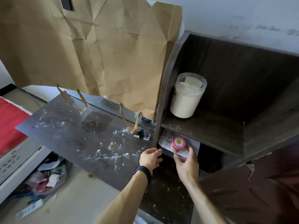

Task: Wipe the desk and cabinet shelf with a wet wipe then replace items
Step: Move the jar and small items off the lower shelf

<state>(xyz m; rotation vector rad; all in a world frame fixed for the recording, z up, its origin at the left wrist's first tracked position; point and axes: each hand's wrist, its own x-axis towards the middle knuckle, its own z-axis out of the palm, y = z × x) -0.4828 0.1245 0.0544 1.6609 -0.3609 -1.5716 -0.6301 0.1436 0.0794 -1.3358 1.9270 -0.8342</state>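
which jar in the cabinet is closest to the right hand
The small jar with the red daisy lid, on the lower shelf beside the right hand. The big clear jar of white powder stands on the shelf above.

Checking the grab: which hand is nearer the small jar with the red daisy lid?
Right. The right hand is in front of the small red-lidded jar, fingers beside it; the left hand sits farther left, at the corner of the dark wooden desk.
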